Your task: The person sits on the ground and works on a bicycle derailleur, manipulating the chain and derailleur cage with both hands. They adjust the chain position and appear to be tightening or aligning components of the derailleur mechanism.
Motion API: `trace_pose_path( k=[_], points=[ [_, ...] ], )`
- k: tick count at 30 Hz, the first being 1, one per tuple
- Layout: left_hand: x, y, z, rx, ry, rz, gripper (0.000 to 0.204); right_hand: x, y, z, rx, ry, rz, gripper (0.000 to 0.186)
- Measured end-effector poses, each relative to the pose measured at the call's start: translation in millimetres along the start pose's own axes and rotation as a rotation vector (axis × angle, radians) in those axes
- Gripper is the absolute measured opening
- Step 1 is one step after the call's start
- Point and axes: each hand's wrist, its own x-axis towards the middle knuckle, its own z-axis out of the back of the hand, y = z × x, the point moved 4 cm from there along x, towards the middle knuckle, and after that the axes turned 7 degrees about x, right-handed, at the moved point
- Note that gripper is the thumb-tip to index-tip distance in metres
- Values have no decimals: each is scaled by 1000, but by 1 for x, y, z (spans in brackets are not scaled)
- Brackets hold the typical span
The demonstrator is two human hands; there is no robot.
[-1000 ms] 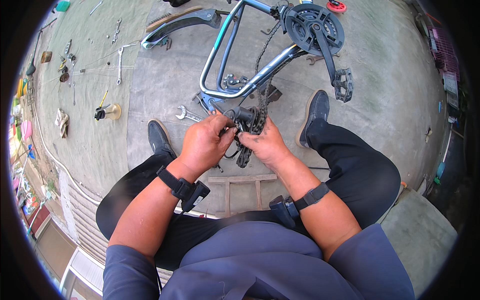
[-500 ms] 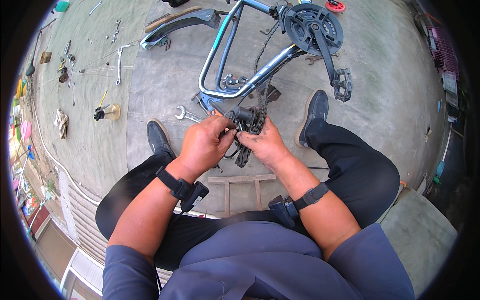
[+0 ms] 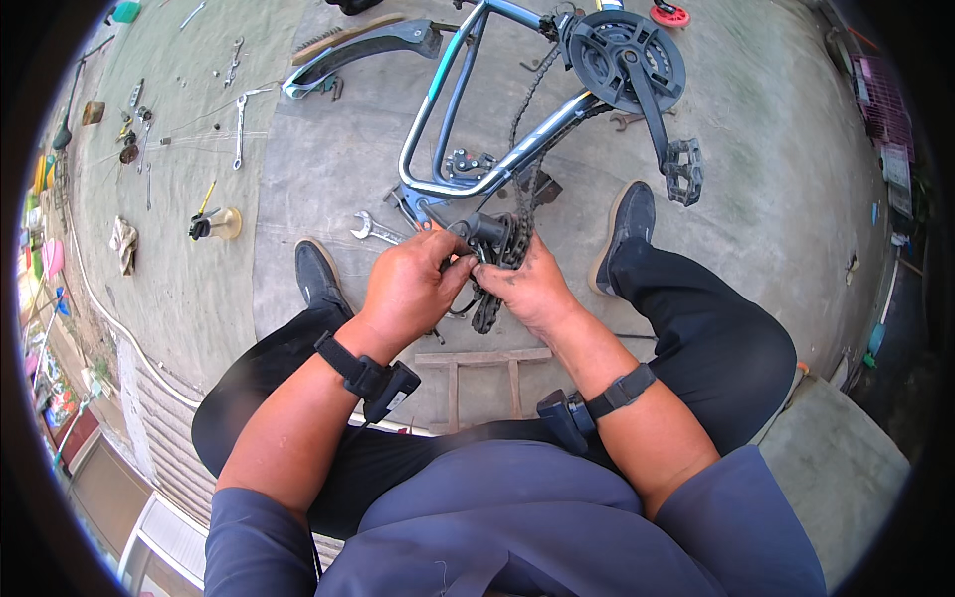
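A blue and silver bicycle frame (image 3: pixel 522 149) lies on the ground ahead, its rear end toward me. My right hand (image 3: pixel 537 284) is closed around the rear derailleur (image 3: pixel 485 313) from the right, thumb pointing left. Thumb and fingers of my left hand (image 3: pixel 413 284) pinch together beside the right thumb; what sits between them is too small to make out. The chain (image 3: pixel 515 204) runs from the derailleur up to the black crankset (image 3: pixel 622 60). Behind my left hand lies an open-ended wrench (image 3: pixel 374 229).
A pedal (image 3: pixel 683 171) juts out at the right. A mudguard (image 3: pixel 363 55) and a brush (image 3: pixel 343 38) lie at the far left. Several wrenches, including one long wrench (image 3: pixel 240 131), and a yellowish cup (image 3: pixel 227 223) are on the left mat. A wooden frame (image 3: pixel 482 360) lies between my legs.
Both hands stay at the derailleur with almost the same grip. The whole scene shifts only very slightly in view.
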Motion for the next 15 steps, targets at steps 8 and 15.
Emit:
trace_pose_path(
  k=[8,15],
  points=[
    [2,-3,3,17,4,11,12,3,-10,5,107,33,-29,47],
    [1,-4,2,39,15,31,13,2,-14,8,134,-31,-60,46]
  ],
)
